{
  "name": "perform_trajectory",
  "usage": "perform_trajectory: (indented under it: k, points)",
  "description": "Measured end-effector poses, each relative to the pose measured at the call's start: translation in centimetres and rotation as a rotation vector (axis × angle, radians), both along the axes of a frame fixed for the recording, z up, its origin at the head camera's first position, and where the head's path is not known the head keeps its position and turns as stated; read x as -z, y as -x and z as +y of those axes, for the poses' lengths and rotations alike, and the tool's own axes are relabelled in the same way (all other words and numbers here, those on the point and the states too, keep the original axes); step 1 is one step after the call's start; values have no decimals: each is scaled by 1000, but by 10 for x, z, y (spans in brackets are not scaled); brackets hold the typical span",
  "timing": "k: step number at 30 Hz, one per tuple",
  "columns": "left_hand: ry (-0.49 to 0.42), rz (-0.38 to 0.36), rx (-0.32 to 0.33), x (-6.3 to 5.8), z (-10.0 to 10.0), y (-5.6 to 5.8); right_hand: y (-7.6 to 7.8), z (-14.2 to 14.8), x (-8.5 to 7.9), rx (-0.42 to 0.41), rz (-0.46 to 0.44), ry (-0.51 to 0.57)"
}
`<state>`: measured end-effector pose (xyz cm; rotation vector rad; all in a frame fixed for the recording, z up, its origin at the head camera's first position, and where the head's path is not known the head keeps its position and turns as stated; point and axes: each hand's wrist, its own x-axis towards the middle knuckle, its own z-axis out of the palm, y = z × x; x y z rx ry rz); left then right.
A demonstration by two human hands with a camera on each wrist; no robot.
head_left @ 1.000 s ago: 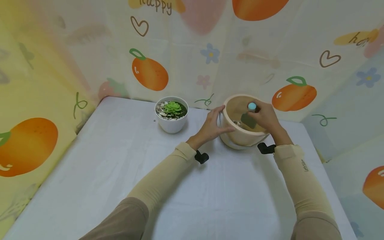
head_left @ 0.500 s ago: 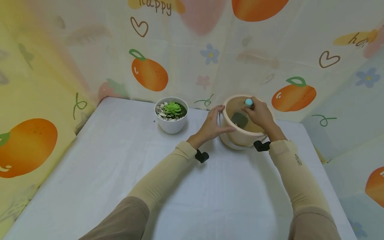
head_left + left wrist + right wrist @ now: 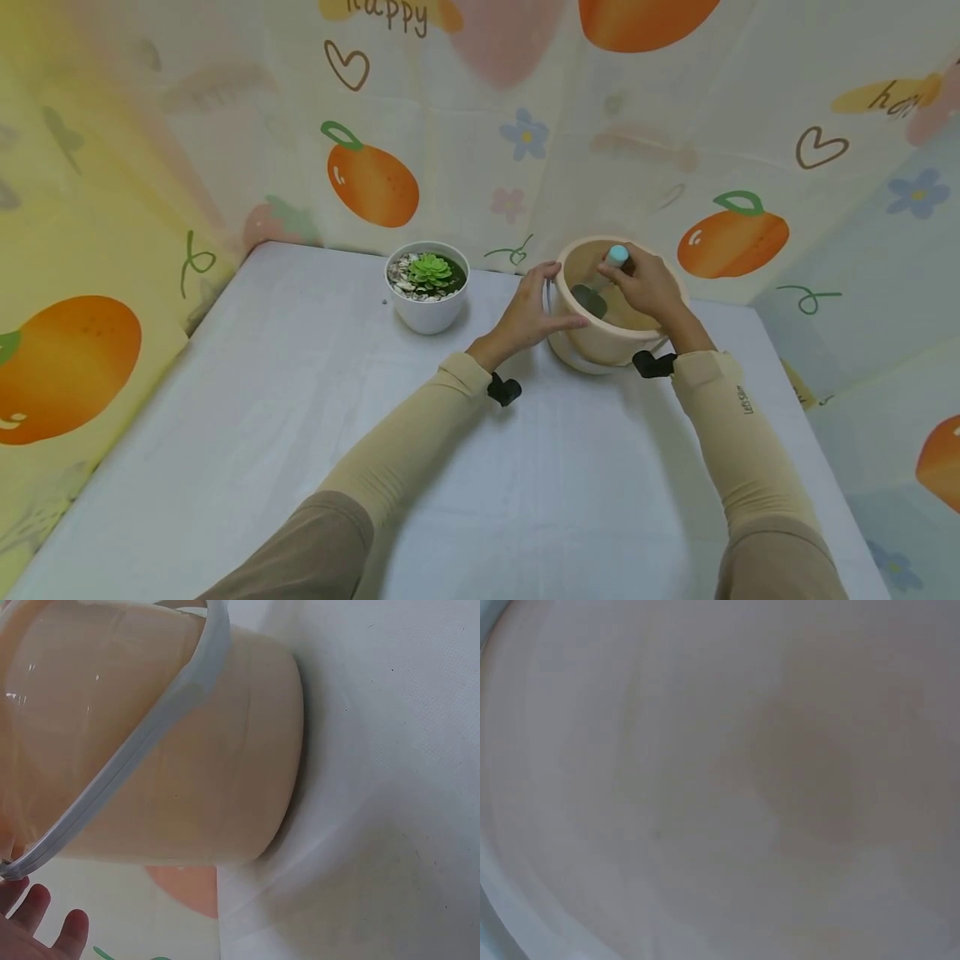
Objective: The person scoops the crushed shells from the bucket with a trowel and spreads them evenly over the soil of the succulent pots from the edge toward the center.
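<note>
A beige bucket (image 3: pixel 607 343) with a pale grey carrying handle (image 3: pixel 131 754) stands at the back right of the white table. Outside its left side, my left hand (image 3: pixel 519 321) rests with thumb and fingers spread along the rim; several fingertips (image 3: pixel 73 930) show beyond the bucket in the left wrist view. My right hand (image 3: pixel 651 287) reaches over the opening and grips the light blue handle (image 3: pixel 618 255) of a small trowel. The trowel's dark green blade (image 3: pixel 589 301) is down inside, slanting left. The bucket's blurred surface (image 3: pixel 705 787) fills the right wrist view.
Left of the bucket stands a white pot (image 3: pixel 427 317) with a green succulent (image 3: pixel 431 272), pale pebbles and dark soil. A patterned curtain (image 3: pixel 465 167) rises close behind the table (image 3: pixel 315 375). A tiny dark speck lies beside the pot.
My right hand has shifted left over the bucket. The trowel's blade has swung left inside, toward the near left wall. My left hand has stayed on the bucket.
</note>
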<state>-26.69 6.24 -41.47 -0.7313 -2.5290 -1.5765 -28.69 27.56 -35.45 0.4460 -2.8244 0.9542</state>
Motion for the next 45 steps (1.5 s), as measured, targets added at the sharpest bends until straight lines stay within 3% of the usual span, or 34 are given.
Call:
perform_trajectory:
  k: [7, 11, 17, 24, 33, 39, 45]
  points:
    - [-2, -8, 5, 0, 1, 0, 1, 1, 0, -38, -90, 121]
    - [13, 0, -2, 1, 1, -1, 2, 1, -1, -6, -135, 181]
    - [26, -10, -22, 0, -1, -3, 3, 2, -2, -1, -190, 189]
    - [44, 8, -7, -2, -3, 0, 5, 0, -3, 56, -252, 220]
    - [129, 8, 23, -6, -4, 3, 7, 6, 0, 156, -346, 341]
    - [133, 26, 7, -6, -4, 2, 4, 7, -4, 173, -380, 436]
    - [126, 8, -8, -4, -3, 4, 5, 5, -5, 174, -384, 436]
